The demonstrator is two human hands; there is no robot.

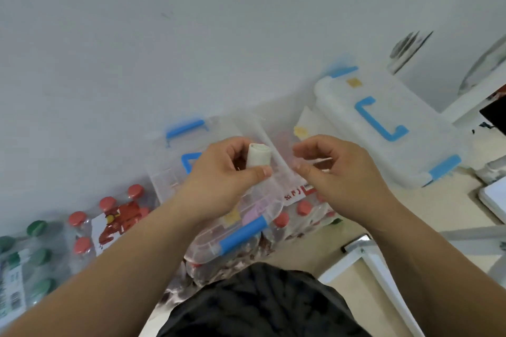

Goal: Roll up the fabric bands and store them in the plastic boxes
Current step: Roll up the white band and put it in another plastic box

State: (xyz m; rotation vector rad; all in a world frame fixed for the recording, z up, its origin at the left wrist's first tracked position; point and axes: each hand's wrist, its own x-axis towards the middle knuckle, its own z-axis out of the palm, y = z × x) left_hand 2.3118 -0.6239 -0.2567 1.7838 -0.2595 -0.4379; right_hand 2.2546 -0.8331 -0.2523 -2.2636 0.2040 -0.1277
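The left hand (pixel 219 176) gripped the rolled band (pixel 258 156), its long axis roughly upright, directly above the open box (pixel 164 183). The right hand (pixel 338 172) hovered just beside the roll, fingers curled. Whether it pinched anything could not be told.

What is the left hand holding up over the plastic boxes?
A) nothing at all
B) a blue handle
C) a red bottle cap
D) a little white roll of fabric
D: the left hand grips a white rolled fabric band between its curled fingers and thumb.
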